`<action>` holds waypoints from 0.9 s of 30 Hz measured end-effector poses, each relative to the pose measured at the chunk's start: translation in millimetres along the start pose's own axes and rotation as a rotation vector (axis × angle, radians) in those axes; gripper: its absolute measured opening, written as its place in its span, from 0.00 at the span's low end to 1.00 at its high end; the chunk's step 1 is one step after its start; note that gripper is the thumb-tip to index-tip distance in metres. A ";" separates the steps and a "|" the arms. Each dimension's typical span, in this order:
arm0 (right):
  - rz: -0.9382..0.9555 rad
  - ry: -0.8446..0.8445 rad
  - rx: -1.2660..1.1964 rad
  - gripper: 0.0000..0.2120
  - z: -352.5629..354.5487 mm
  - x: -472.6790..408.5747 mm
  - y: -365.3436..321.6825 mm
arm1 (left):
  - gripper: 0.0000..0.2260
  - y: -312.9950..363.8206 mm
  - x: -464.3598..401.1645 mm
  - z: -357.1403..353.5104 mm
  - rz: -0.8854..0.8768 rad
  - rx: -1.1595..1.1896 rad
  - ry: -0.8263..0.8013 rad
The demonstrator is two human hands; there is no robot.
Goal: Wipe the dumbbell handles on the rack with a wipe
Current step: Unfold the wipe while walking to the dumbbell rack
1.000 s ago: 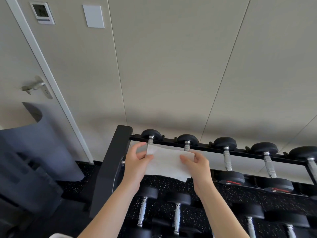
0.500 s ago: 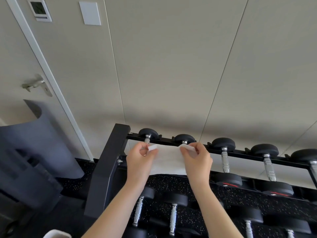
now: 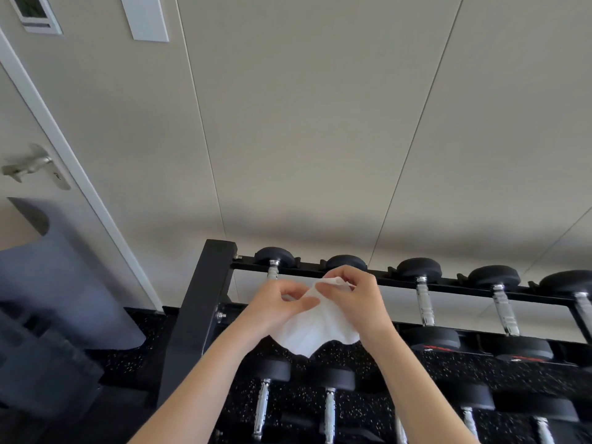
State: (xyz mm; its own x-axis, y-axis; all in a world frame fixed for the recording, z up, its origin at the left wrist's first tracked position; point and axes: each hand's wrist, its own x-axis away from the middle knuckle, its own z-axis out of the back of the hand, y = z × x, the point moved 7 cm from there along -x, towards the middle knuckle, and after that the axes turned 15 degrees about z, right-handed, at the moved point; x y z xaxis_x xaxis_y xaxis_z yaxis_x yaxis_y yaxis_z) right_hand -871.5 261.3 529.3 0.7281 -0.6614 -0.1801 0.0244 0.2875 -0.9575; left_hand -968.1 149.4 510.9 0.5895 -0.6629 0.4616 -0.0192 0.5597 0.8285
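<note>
Fingers of my left hand [image 3: 275,302] and right hand [image 3: 355,299] are pinching the wipe [image 3: 315,331] bunched between them, just in front of the rack's [image 3: 198,315] top rail, whose nearest dumbbell handles [image 3: 273,273] are running away from me, the left hand closer.

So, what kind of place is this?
Most likely a small gym or fitness room: a black dumbbell rack holds rows of dumbbells with chrome handles, standing on speckled rubber flooring.
</note>
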 end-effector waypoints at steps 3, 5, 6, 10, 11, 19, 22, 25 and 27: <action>-0.072 -0.041 -0.027 0.02 -5.4 -12.5 -2.4 | 0.09 2.3 -7.1 10.1 0.018 0.039 -0.086; -0.139 -0.061 -0.071 0.03 -10.2 -18.5 4.3 | 0.10 -0.2 -10.0 18.3 0.055 0.076 -0.159; -0.181 -0.070 -0.120 0.05 -13.9 -19.4 10.0 | 0.10 -0.5 -10.7 22.9 0.068 0.126 -0.192; -0.275 -0.111 -0.528 0.18 -45.8 -17.4 31.4 | 0.10 -4.0 -23.1 50.6 0.099 0.453 -0.209; -0.275 -0.137 -0.612 0.20 -56.0 -15.4 33.3 | 0.11 -5.5 -26.0 58.3 0.096 0.505 -0.193; -0.126 0.042 -0.703 0.29 -96.6 -25.7 38.8 | 0.08 -28.5 -42.7 106.7 0.055 0.447 -0.023; -0.069 0.021 -0.547 0.29 -102.8 -34.8 38.3 | 0.06 -39.3 -51.1 122.0 0.075 0.409 0.087; -0.070 -0.028 -0.313 0.20 -108.3 -41.8 38.5 | 0.03 -47.9 -57.5 134.1 0.096 0.425 0.211; -0.085 -0.014 -0.173 0.18 -110.1 -46.2 39.8 | 0.02 -49.6 -60.4 139.0 0.070 0.360 0.277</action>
State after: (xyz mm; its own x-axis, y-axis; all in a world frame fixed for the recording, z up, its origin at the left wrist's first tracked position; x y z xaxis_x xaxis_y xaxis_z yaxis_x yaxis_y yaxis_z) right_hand -979.6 227.0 474.7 0.7382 -0.6680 -0.0944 -0.0305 0.1067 -0.9938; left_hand -1115.0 92.6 486.0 0.7693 -0.4447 0.4587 -0.3173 0.3571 0.8785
